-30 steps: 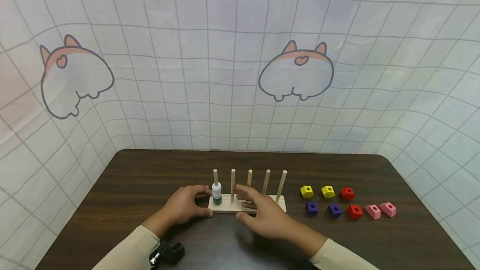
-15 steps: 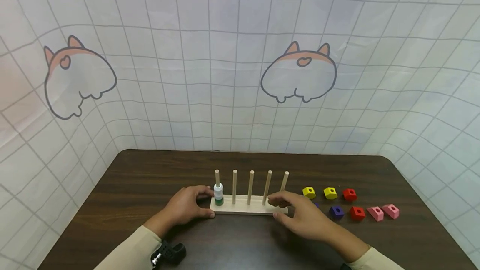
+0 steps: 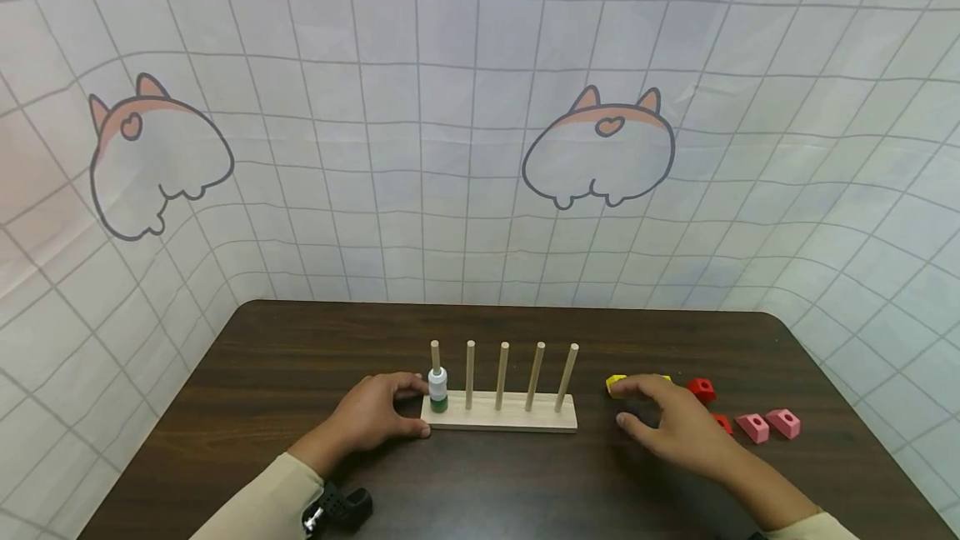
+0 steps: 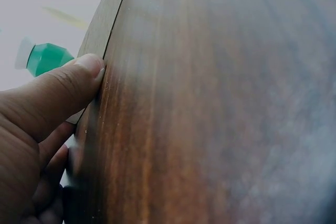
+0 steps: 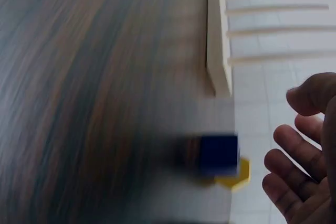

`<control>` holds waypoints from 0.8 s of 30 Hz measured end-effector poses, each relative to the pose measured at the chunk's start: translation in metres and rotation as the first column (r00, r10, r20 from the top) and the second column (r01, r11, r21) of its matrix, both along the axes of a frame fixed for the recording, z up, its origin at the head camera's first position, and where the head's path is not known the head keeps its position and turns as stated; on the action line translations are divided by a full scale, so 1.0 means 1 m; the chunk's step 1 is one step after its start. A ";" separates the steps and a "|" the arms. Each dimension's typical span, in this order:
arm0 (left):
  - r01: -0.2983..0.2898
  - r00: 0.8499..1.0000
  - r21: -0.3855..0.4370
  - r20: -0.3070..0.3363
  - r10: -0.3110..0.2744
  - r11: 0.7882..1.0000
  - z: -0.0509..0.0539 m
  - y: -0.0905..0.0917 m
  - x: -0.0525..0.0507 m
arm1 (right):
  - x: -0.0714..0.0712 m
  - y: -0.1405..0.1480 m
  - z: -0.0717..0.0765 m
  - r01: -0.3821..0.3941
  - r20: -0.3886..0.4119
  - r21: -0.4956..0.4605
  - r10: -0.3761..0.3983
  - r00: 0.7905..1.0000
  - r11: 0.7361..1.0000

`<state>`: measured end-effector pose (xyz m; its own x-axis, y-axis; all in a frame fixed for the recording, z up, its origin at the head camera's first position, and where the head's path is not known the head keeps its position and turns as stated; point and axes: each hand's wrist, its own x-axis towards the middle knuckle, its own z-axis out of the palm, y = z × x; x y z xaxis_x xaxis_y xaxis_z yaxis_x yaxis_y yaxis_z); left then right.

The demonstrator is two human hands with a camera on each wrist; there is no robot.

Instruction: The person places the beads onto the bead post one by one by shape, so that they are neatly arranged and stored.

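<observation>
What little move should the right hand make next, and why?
Probably lower the right hand and pinch the dark blue block: it seems close by, and the hand holds nothing. The left hand already grips the board, where four pegs stand bare.

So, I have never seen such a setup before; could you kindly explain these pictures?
There is no robot here, only a person's bare hands. The wide picture comes from a camera on the head, looking forward and down; the two closer ones come from a camera on each wrist. On the dark table stands a wooden peg board with five pegs, the leftmost carrying a stack of pieces, green at the bottom. The left hand grips the board's left end. The right hand, which holds nothing, is near yellow blocks, red blocks and pink blocks in the head view; a dark blue block shows in the right wrist view.
</observation>
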<state>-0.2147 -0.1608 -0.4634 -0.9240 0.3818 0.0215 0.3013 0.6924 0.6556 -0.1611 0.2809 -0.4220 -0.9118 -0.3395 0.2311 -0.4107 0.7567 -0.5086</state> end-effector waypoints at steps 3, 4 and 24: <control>0.000 1.000 -0.006 -0.001 0.000 1.000 0.000 0.000 0.000 | -0.001 0.011 -0.002 0.009 -0.003 0.032 -0.009 1.000 0.999; 0.000 1.000 -0.007 -0.001 0.000 1.000 0.000 0.000 0.000 | -0.002 0.014 -0.003 0.007 -0.008 0.042 -0.007 1.000 0.999; 0.007 1.000 0.000 0.002 -0.007 1.000 0.000 0.000 -0.001 | -0.014 0.036 -0.016 -0.083 0.064 0.166 0.074 0.995 0.983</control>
<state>-0.2153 -0.1609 -0.4636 -0.9213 0.3884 0.0199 0.3050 0.6901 0.6563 -0.1747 0.3165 -0.4385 -0.8907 -0.4403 0.1129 -0.4463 0.8002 -0.4006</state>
